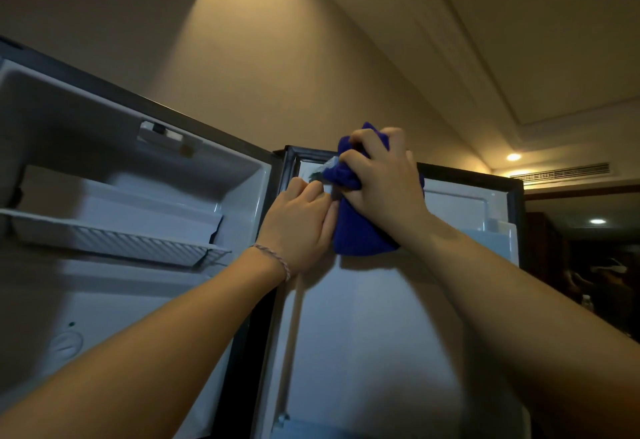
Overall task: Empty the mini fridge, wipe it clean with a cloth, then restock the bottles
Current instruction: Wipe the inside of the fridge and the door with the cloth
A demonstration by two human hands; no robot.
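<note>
The mini fridge (145, 196) stands open with its white inside bare of bottles. Its door (363, 334) is swung out to the right, inner liner facing me. My right hand (381, 175) grips a bunched blue cloth (360, 230) and presses it against the top of the door liner. My left hand (301, 220) lies just left of the cloth near the door's hinge edge, fingers curled at the cloth's edge; whether it grips the cloth or only touches the door is unclear.
A wire shelf (117, 241) spans the fridge's upper half, with a thermostat dial (65, 343) low on the back wall. A door shelf (498, 234) sits at the door's upper right. A bottle (586, 301) stands in the dark room at far right.
</note>
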